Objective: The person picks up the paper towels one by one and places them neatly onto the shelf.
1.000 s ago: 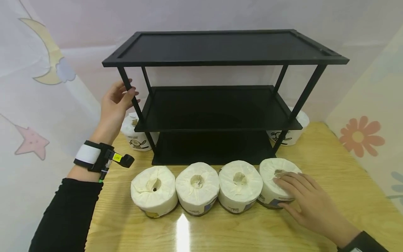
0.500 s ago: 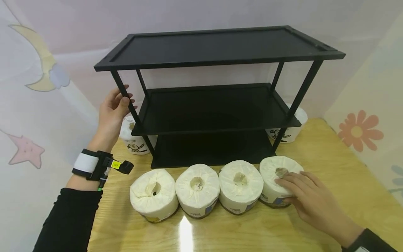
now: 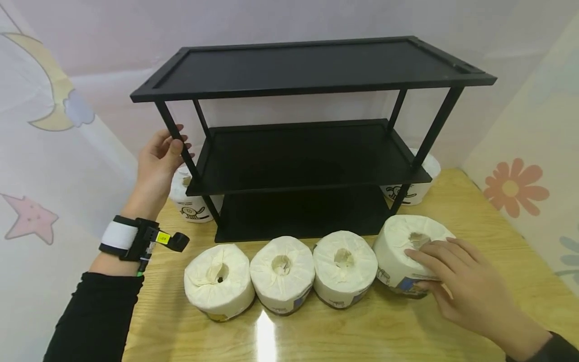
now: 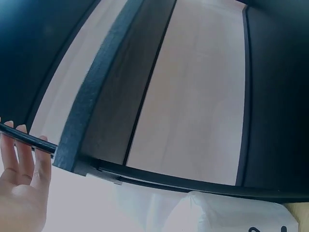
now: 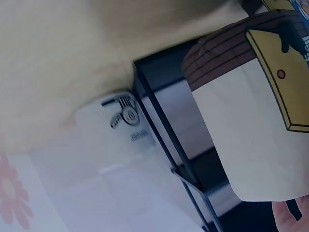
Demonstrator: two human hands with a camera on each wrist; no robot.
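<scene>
Three paper rolls (image 3: 281, 290) upright in a row on the table (image 3: 316, 336), just in front of the black rack (image 3: 312, 70), perhaps lined up for easy reach. To their right, the fourth roll (image 3: 395, 255) tilted and apparently part-raised, pinched between thumb and fingers of the right hand (image 3: 470, 286), likely for a secure hold on a wide body. On the rack's left front post (image 3: 166, 118), the left hand (image 3: 157, 162), thumb and fingers closed about it, presumably for steadying. Compared with half a second earlier: fourth roll tipped and higher, other three unmoved
</scene>
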